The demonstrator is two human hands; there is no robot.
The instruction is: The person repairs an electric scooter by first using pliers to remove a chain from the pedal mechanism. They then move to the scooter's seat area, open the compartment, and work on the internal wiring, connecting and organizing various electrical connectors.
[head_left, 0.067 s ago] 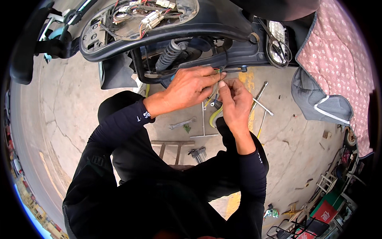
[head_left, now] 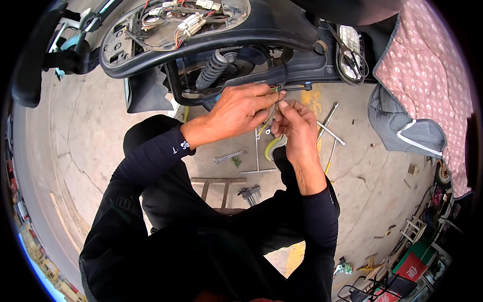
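My left hand point(head_left: 240, 111) is closed, with thumb and forefinger pinching thin wires point(head_left: 278, 89) beside the scooter's lower side. Close against it, my right hand point(head_left: 300, 132) pinches the ends of these thin wires between thumb and forefinger, its other fingers curled. Exactly how the strands run between the fingertips is too small to make out. Above both hands are the dark scooter body point(head_left: 282, 30) and a coil-spring shock absorber point(head_left: 214, 70). Its open top compartment shows white connectors point(head_left: 192, 24) and loose coloured wires.
On the concrete floor lie a spanner point(head_left: 230, 155), a T-handle wrench point(head_left: 257, 163) and a cross-shaped wrench point(head_left: 329, 126). A low stool frame point(head_left: 217, 182) stands between my legs. At the right hangs a pink patterned cover point(head_left: 427, 65); racks and clutter point(head_left: 412, 272) fill the lower right.
My right hand has turned slightly and shifted a little to the right, its lower fingers curling in more. The left hand stays in place on the wires.
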